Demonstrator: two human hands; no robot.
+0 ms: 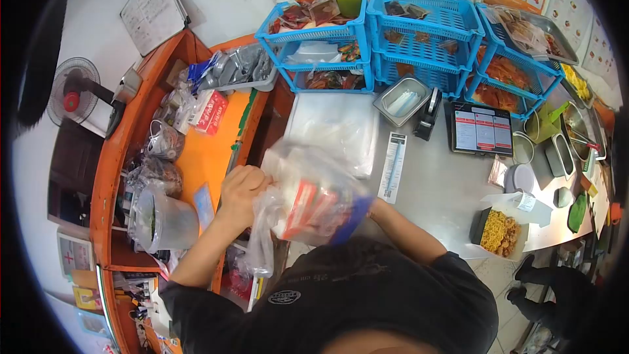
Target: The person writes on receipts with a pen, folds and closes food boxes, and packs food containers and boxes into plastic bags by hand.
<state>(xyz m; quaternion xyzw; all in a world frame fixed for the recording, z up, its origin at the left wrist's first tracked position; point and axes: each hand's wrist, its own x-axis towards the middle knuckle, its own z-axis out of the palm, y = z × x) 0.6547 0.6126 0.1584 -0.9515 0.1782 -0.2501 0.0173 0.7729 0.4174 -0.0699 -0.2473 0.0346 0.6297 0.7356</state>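
Note:
A clear plastic bag [321,180] hangs in front of my chest, with white, red and blue packaging showing through it, slightly smeared. My left hand [244,187] is closed on the bag's left edge, and a loose strip of the clear plastic drops below it. Most of my right hand [376,210] is behind the bag's right side, its fingers hidden, so its grip cannot be made out. Just beyond the bag lies a stack of clear plastic bags [334,121] on the metal counter [426,190].
Blue stacked baskets [426,46] hold packets along the back. A stapler [428,115], a tablet [481,129] and an opened box of noodles [501,233] stand to the right. On the left is an orange shelf [203,164] with a plastic tub [167,223]. Another person's legs [550,288] show lower right.

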